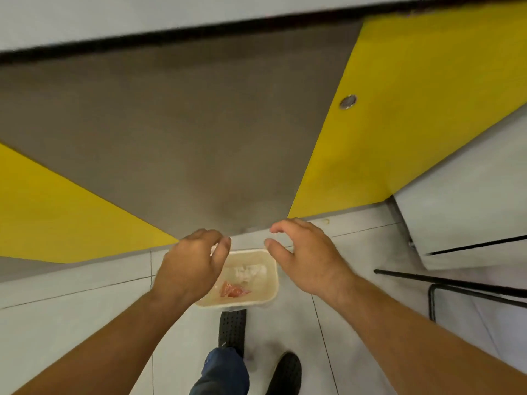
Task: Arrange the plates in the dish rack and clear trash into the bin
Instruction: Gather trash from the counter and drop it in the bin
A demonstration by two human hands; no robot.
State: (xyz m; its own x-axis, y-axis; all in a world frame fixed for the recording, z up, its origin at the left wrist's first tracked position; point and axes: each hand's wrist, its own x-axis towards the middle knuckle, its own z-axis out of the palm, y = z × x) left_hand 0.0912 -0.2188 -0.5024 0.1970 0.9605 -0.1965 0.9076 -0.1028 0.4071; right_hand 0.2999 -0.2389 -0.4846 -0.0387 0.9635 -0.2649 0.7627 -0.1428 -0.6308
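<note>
both arms out in front, hands hovering over the bin (268, 283). left hand (189, 263) palm down, fingers curled in; i can't tell if they pinch anything. right hand (305, 258) loose, fingers spread, slightly bent, holding nothing. black frame (445, 286) off right, shoe (232, 327) against the bin's near edge. bin sits on the floor (71, 323) below, between both hands, red wrapper (232, 290) inside.

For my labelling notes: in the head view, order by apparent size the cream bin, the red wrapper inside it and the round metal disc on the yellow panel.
1. cream bin
2. red wrapper
3. round metal disc, somewhat smaller than the wrapper
</note>
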